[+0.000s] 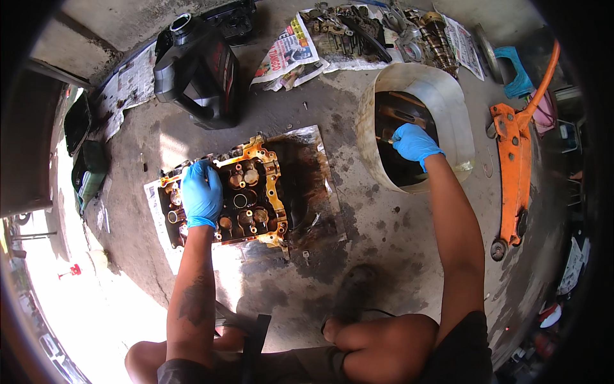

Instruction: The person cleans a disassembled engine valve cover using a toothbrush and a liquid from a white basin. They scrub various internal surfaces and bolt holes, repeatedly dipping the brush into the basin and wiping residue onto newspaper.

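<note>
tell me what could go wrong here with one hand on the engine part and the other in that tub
1. The right hand reaches into the pale tub, which holds dark liquid; pulling a tool out could drip it over the already stained floor.
2. The left hand alone steadies the engine part, which lies on loose newspaper sheets; it might shift.

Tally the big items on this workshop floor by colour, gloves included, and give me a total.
Blue: 3, the left hand's glove, the right hand's glove and a blue stool
Black: 1, an oil jug
Orange: 1, a floor jack
Gold and black: 1, an engine cylinder head
Cream: 1, a cut-open container
Total: 7
</note>
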`<state>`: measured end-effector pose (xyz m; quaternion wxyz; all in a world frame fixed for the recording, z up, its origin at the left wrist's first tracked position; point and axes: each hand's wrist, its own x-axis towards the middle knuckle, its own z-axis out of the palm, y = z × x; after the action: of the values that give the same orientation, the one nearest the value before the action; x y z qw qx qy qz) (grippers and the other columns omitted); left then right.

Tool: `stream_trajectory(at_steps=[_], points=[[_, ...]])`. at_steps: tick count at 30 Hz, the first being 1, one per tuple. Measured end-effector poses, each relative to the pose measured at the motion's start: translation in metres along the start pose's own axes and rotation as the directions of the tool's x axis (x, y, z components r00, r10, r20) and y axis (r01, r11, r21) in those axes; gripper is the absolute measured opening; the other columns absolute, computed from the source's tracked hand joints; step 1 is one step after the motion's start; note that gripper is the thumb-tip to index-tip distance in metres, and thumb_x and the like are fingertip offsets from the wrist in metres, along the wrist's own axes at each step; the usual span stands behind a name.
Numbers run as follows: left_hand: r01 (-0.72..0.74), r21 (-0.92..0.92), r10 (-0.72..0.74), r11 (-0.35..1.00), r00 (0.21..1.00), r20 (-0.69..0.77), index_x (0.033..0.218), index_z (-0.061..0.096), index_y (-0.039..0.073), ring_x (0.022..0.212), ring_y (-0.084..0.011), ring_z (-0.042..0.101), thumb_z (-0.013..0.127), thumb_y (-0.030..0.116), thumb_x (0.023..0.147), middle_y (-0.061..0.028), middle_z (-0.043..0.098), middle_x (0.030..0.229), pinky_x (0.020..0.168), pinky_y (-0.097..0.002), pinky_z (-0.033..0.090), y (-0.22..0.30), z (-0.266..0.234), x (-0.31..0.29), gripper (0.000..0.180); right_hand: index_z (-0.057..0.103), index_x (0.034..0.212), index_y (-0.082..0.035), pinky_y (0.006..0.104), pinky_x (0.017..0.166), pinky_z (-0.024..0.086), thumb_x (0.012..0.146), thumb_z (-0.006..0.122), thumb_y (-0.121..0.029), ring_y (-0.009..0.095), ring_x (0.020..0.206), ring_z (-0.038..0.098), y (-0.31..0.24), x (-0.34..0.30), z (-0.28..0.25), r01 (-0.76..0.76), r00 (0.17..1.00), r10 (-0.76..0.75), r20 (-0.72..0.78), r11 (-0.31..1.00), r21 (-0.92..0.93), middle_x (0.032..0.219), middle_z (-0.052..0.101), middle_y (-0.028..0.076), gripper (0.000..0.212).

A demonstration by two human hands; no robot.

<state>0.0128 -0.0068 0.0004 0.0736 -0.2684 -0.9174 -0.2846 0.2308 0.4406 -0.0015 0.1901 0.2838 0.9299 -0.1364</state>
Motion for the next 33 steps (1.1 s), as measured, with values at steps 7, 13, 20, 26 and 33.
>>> stream_trajectory(at_steps=[7, 13, 20, 26, 33], points=[[0.047, -0.022, -0.046, 0.999, 0.998, 0.052, 0.104, 0.067, 0.001, 0.086, -0.0368, 0.065, 0.060, 0.007, 0.088, -0.0200, 0.067, 0.094, 0.079, -0.0440, 0.051, 0.006, -0.006, 0.000, 0.019, 0.066, 0.106, 0.000, 0.0517, 0.075, 0.052, 0.092, 0.058, -0.010, 0.046, 0.082, 0.063, -0.064, -0.107, -0.101, 0.379, 0.779, -0.263, -0.569, 0.921, 0.093, 0.096, 0.067, 0.024, 0.019], [0.058, 0.022, -0.059, 0.998, 0.994, 0.094, 0.106, 0.067, 0.000, 0.092, -0.0351, 0.067, 0.057, 0.004, 0.090, -0.0196, 0.068, 0.098, 0.085, -0.0412, 0.052, 0.002, -0.006, 0.000, 0.019, 0.063, 0.115, -0.003, 0.0485, 0.076, 0.053, 0.090, 0.060, -0.004, 0.040, 0.089, 0.065, -0.149, -0.090, 0.031, 0.533, 0.816, -0.295, -0.497, 0.716, 0.450, 0.099, 0.067, 0.020, 0.024], [0.110, 0.054, -0.116, 0.993, 0.983, 0.143, 0.107, 0.067, 0.000, 0.097, -0.0322, 0.068, 0.055, 0.004, 0.091, -0.0164, 0.070, 0.105, 0.089, -0.0385, 0.051, 0.005, -0.006, 0.002, 0.021, 0.068, 0.111, -0.005, 0.0429, 0.076, 0.053, 0.091, 0.061, -0.004, 0.037, 0.084, 0.065, -0.181, -0.006, 0.117, 0.609, 0.791, -0.236, -0.564, 0.387, 0.692, 0.098, 0.067, 0.016, 0.022], [0.096, 0.047, -0.103, 0.994, 0.981, 0.164, 0.108, 0.067, 0.000, 0.097, -0.0313, 0.067, 0.055, 0.003, 0.092, -0.0161, 0.069, 0.105, 0.090, -0.0376, 0.051, 0.009, -0.007, 0.003, 0.020, 0.071, 0.108, 0.003, 0.0343, 0.071, 0.052, 0.088, 0.066, 0.001, 0.029, 0.078, 0.065, -0.179, -0.025, 0.119, 0.203, 0.979, -0.101, -0.178, 0.342, 0.918, 0.091, 0.066, 0.015, 0.020], [0.111, 0.045, -0.117, 0.993, 0.978, 0.172, 0.110, 0.065, -0.002, 0.099, -0.0277, 0.065, 0.053, 0.000, 0.093, -0.0155, 0.068, 0.106, 0.092, -0.0362, 0.050, 0.008, -0.008, 0.002, 0.021, 0.070, 0.111, 0.003, 0.0311, 0.068, 0.050, 0.088, 0.068, 0.003, 0.023, 0.074, 0.064, -0.205, -0.051, 0.142, 0.226, 0.973, -0.106, -0.205, 0.255, 0.940, 0.088, 0.066, 0.015, 0.024]])
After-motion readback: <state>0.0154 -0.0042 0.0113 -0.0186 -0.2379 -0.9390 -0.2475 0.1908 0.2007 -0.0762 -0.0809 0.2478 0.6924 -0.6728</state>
